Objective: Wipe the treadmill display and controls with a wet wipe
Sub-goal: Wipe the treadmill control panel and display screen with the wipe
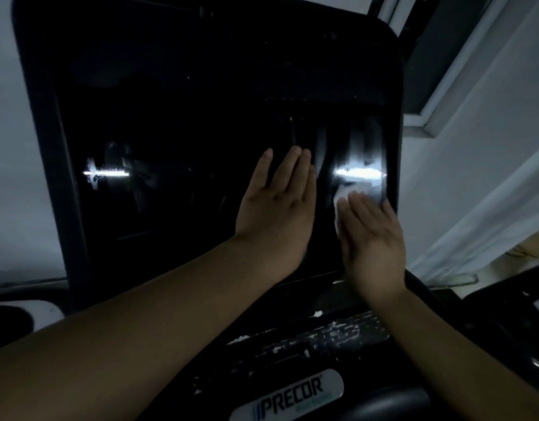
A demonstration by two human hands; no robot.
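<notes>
The treadmill display [177, 141] is a large dark glossy screen filling the middle of the view, with bright light reflections on it. My left hand [277, 205] lies flat on the glass, fingers together and pointing up, holding nothing. My right hand [371, 238] presses a white wet wipe [342, 197] flat against the screen's lower right area; the wipe shows only past my fingertips and along the thumb side. Below the screen runs the control strip [322, 335], worn with white flecks.
A silver Precor badge [292, 396] sits at the bottom of the console. A black handlebar [505, 323] curves at the lower right. A white wall and a window frame [438, 86] stand to the right of the console.
</notes>
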